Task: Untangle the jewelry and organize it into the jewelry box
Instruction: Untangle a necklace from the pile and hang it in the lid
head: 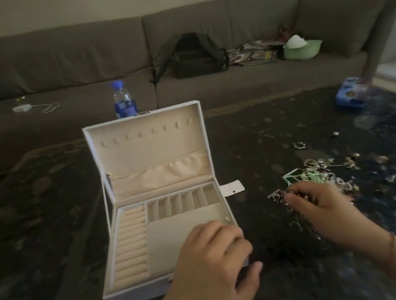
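White jewelry box at centre of dark patterned table, lid upright, cream velvety lining inside. Row of small hooks across top of lid, gathered fabric pocket below. In base: ribbed ring rolls along 9 o'clock side, narrow slotted compartments along 12 o'clock edge, flat padded panel filling the rest. Snap tab sticking out at 3 o'clock.

Tangled jewelry at 3 o'clock from box, well apart from it: metallic chains and round charms, a green wiry piece among them, loose bits scattered toward 1 o'clock; blurred, so single pieces hard to tell.

Left hand over box's 5 o'clock corner, fingers curled loosely, holding nothing visible. Right hand at tangle's near edge, fingertips pinching dark beaded strands.

Behind box at 12 o'clock, clear plastic water bottle with blue cap. Beyond, grey fabric sofa bearing black backpack.
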`<state>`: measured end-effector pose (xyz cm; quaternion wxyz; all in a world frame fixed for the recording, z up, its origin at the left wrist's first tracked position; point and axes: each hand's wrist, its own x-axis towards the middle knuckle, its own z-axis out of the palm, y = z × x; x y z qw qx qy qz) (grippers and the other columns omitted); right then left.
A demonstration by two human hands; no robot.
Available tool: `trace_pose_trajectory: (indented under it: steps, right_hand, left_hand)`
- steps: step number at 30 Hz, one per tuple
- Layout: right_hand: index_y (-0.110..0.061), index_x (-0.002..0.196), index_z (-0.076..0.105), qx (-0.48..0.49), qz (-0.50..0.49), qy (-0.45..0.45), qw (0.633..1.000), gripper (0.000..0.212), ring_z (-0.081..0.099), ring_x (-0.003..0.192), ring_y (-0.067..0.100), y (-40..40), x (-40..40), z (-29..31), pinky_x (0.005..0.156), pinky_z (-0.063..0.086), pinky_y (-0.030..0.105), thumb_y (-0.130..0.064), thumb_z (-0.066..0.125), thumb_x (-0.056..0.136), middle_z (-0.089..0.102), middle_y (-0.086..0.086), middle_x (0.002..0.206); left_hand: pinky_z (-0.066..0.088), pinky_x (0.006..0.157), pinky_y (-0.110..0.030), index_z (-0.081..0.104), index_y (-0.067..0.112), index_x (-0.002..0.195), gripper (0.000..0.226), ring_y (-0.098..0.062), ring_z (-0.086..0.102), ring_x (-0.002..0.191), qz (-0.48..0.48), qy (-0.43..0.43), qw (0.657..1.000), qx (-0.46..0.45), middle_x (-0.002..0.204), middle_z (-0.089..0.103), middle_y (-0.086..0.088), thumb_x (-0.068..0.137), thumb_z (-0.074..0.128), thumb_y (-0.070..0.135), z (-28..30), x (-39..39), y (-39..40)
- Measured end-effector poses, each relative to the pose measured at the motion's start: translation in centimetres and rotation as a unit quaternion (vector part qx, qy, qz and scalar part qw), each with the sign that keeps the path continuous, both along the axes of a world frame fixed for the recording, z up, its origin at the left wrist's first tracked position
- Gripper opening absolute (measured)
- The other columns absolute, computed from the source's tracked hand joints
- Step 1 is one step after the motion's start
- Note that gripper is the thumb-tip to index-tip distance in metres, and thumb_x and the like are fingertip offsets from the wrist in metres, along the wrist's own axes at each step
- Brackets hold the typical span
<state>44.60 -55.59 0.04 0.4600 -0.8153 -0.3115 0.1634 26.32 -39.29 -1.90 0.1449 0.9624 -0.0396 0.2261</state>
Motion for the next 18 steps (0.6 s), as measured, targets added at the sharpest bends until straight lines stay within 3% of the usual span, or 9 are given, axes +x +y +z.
trace_pose_trajectory:
  steps: [2,4,7,10,12,14,18]
  right_hand:
    - [-0.015,0.075,0.063,-0.028,0.001,0.004,1.0,0.024,0.043,0.04,0.006,-1.3,0.5,-1.1,0.04,0.034,0.019,-0.021,0.056,0.097,0.049,-0.004,0.046]
    - [-0.017,0.075,0.063,-0.047,-0.003,0.009,0.999,0.024,0.045,0.04,0.006,-1.9,0.7,-1.6,0.041,0.036,0.018,-0.024,0.057,0.097,0.051,-0.003,0.047]
    - [-0.014,0.071,0.061,-0.031,-0.017,0.029,0.999,0.027,0.043,0.039,0.007,-1.9,0.7,-2.3,0.04,0.035,0.017,-0.022,0.058,0.097,0.049,-0.004,0.046]
    - [-0.016,0.074,0.063,-0.038,-0.008,0.022,0.999,0.025,0.047,0.04,0.001,-1.3,0.3,-2.7,0.041,0.036,0.013,-0.024,0.058,0.096,0.055,-0.004,0.052]
    - [-0.02,0.078,0.066,-0.05,0.002,0.016,0.999,0.02,0.054,0.046,-0.002,-0.7,0.1,-2.9,0.044,0.038,0.01,-0.026,0.06,0.095,0.062,-0.005,0.061]
    - [-0.027,0.079,0.065,-0.076,0.018,-0.003,0.997,0.015,0.059,0.057,-0.002,-0.3,0.1,-3.1,0.05,0.041,0.01,-0.029,0.061,0.094,0.065,-0.007,0.07]
    - [-0.035,0.081,0.061,-0.113,0.052,-0.005,0.992,0.011,0.061,0.067,0.0,-0.4,0.3,-3.4,0.057,0.044,0.012,-0.035,0.063,0.093,0.065,-0.01,0.079]
  left_hand:
    - [0.052,0.091,-0.031,0.064,0.03,0.112,0.036,-0.011,0.054,0.109,0.069,0.06,0.996,0.012,0.119,0.059,0.011,0.089,0.054,0.056,0.2,1.0,-0.6]
    - [0.038,0.106,-0.027,0.046,0.036,0.138,0.049,-0.008,0.039,0.128,0.152,0.096,0.984,-0.005,0.142,0.041,0.017,0.097,0.035,0.059,0.4,1.6,-0.4]
    - [0.024,0.111,-0.019,0.035,0.039,0.148,0.045,-0.001,0.027,0.134,0.127,0.134,0.983,-0.022,0.147,0.035,0.022,0.104,0.036,0.031,0.9,1.7,0.8]
    - [0.032,0.103,-0.015,0.046,0.039,0.14,0.052,0.001,0.041,0.124,0.107,0.203,0.972,-0.047,0.133,0.046,0.026,0.098,0.053,0.009,2.3,2.0,2.1]
    - [0.045,0.087,-0.019,0.059,0.037,0.119,0.032,0.0,0.054,0.1,0.108,0.245,0.961,-0.072,0.109,0.058,0.024,0.094,0.063,0.016,2.8,2.5,2.4]
    - [0.048,0.076,-0.025,0.061,0.034,0.1,0.012,-0.003,0.053,0.083,0.108,0.264,0.956,-0.07,0.089,0.059,0.015,0.093,0.067,0.026,2.9,2.9,2.3]
    - [0.046,0.081,-0.025,0.061,0.03,0.096,0.003,-0.001,0.049,0.091,0.1,0.235,0.967,-0.023,0.093,0.049,0.019,0.097,0.059,0.029,3.1,3.5,1.5]
